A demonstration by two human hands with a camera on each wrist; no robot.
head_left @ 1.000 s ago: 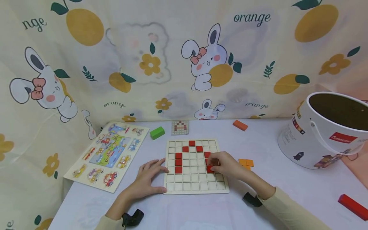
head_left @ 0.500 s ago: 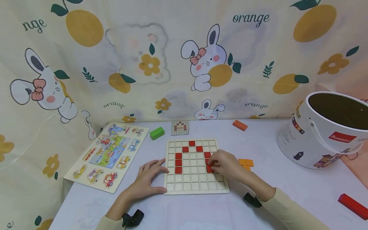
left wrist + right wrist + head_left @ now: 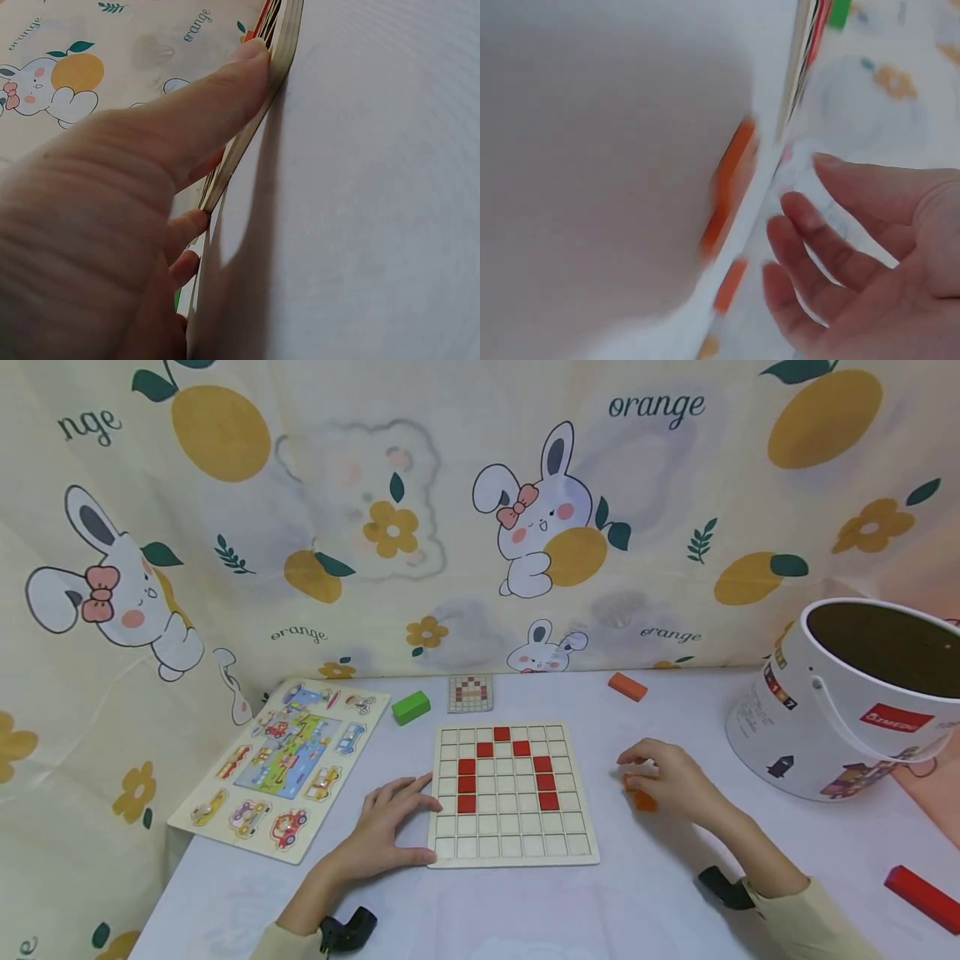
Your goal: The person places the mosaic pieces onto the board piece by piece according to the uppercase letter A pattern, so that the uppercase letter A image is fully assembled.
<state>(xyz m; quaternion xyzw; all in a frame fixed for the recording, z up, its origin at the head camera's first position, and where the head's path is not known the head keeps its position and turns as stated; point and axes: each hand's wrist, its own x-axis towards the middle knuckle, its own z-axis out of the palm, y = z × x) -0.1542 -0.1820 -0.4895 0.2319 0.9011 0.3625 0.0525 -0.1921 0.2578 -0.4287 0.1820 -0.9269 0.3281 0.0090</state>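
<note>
A pale wooden grid board (image 3: 487, 839) lies on the table with several red square tiles (image 3: 467, 783) set in its cells, forming an arch. My left hand (image 3: 386, 827) rests against the board's left edge, its thumb (image 3: 240, 75) and fingers touching the side. Right of the board, my right hand (image 3: 671, 781) is over the orange square tiles (image 3: 642, 798), partly hiding them. In the right wrist view its fingers (image 3: 802, 277) are relaxed and bent, with a gap to the thumb and nothing between them; the orange tiles (image 3: 731, 176) lie beyond.
A small pattern card (image 3: 470, 693) lies behind the board, between a green block (image 3: 411, 707) and an orange block (image 3: 627, 687). A vehicle puzzle board (image 3: 225, 806) lies at left. A white bucket (image 3: 780, 735) stands at right, with a red block (image 3: 922, 899) nearer the front.
My right hand has left the board's lower right red tile and moved right, over the orange tiles. The right column of red tiles now shows fully. My left hand stays put.
</note>
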